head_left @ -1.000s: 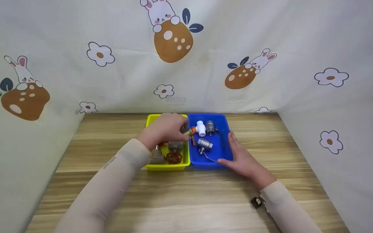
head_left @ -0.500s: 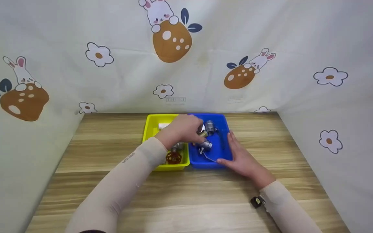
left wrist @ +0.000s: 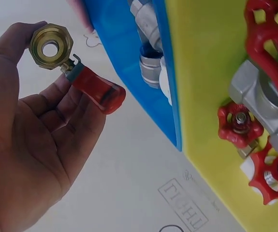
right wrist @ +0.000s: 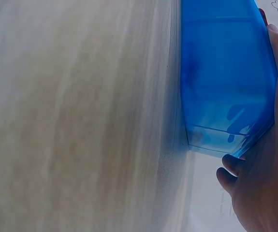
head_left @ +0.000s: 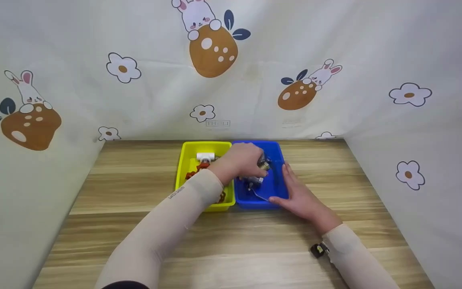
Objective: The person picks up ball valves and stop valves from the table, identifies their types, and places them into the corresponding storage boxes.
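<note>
A brass ball valve (left wrist: pixel 50 47) with a red lever handle (left wrist: pixel 99 91) is held between the thumb and fingers of my left hand (head_left: pixel 244 161). That hand is over the blue bin (head_left: pixel 279 150) and covers part of what lies inside. Below it, a silver ball valve (head_left: pixel 254 180) with a metal lever lies in the bin. In the left wrist view, other silver fittings (left wrist: pixel 148 21) and a bit of a white one show there. My right hand (head_left: pixel 301 198) rests against the blue bin's right side, fingers straight along the wall and thumb at the front corner.
A yellow bin (head_left: pixel 179 170) stands against the blue bin's left side. It holds several valves with red handwheels (left wrist: pixel 240 123), one with a white body (head_left: pixel 205 157). The wooden tabletop (head_left: pixel 231 249) meets a patterned cloth wall (head_left: pixel 155 100) behind the bins.
My left hand has carried the brass valve rightward, from the edge between the bins to over the blue bin. More of the yellow bin now shows. The right hand has stayed in place.
</note>
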`<state>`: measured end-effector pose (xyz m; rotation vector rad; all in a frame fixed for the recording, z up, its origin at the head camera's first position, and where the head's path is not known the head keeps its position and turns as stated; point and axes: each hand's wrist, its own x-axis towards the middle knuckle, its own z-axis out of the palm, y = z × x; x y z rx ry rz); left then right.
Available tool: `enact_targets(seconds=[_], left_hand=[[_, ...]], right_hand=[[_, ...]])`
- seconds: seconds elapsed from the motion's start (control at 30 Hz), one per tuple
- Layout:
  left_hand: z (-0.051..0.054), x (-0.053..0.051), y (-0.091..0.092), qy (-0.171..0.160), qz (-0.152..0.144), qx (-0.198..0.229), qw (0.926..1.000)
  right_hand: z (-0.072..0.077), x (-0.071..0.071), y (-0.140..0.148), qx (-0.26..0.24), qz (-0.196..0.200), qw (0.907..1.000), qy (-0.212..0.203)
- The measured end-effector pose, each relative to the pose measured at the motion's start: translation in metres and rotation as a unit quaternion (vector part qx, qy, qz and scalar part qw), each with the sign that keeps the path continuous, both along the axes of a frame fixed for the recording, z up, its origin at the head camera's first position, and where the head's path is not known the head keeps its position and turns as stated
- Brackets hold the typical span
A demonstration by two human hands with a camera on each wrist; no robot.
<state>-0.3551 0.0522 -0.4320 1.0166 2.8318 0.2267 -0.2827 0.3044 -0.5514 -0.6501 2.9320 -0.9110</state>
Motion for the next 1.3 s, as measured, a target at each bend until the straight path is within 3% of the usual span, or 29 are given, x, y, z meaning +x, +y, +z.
enact_targets(seconds=[0.3,0.63,0.97,1.2,1.3], left_hand=[[-0.008,0.001,0.026,-0.016,0.024,-0.007,0.9996],[-0.017,0.002,0.050,-0.048,0.085,0.027,0.9948],[-0.023,0.003,0.066,-0.080,0.146,0.078,0.9830],[-0.027,0.002,0.069,-0.116,0.203,0.109,0.9662],[-0.029,0.000,0.070,-0.118,0.213,0.113,0.9632]], right_hand=[[0.000,0.000,0.000,-0.003,0.006,0.9999,0.010],[0.000,0.000,0.001,0.000,0.000,1.0000,0.006],[0.000,-0.001,0.001,-0.022,0.004,0.9997,0.005],[0.002,-0.001,-0.001,-0.020,0.011,0.9997,0.004],[0.002,0.000,-0.001,-0.021,0.011,0.9997,0.004]])
